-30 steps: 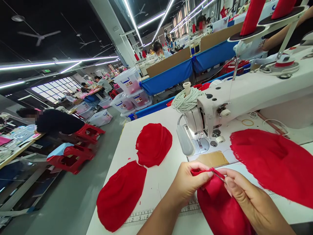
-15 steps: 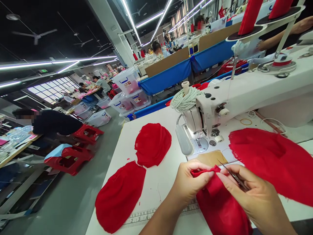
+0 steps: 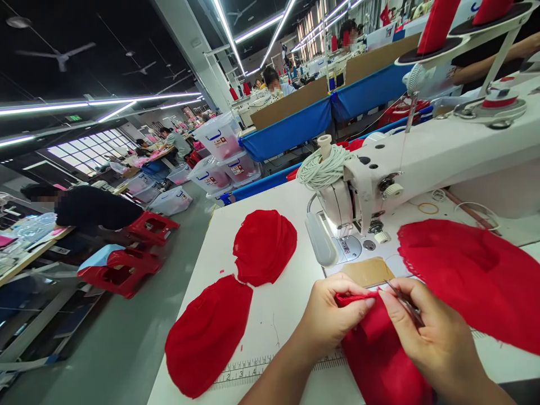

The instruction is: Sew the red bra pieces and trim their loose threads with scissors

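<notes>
My left hand [image 3: 333, 318] pinches the folded upper edge of a piece of red fabric [image 3: 379, 360] between thumb and fingers. The rest of that fabric hangs down toward the front of the table. My right hand [image 3: 439, 332] is closed around a small pair of dark, pointed thread snips [image 3: 408, 308]. Its thumb and fingertip meet at the fabric's edge, close beside the left fingertips. Whether the snips' blades touch the cloth I cannot tell. Just beyond both hands is the sewing machine [image 3: 455, 154], its needle area lit.
Red fabric pieces lie left [image 3: 211, 337], further back [image 3: 264, 247] and right [image 3: 468, 275] on the white table [image 3: 270, 315]. A printed ruler scale [image 3: 240, 372] runs along its front. Pale cord [image 3: 324, 169] sits on the machine head. Red stools [image 3: 122, 270] and plastic bins [image 3: 217, 138] stand beyond.
Both hands have shifted very slightly right in the view, along with the machine. The snips' tip has moved a little right, and the right fingers sit closer to the fabric edge.
</notes>
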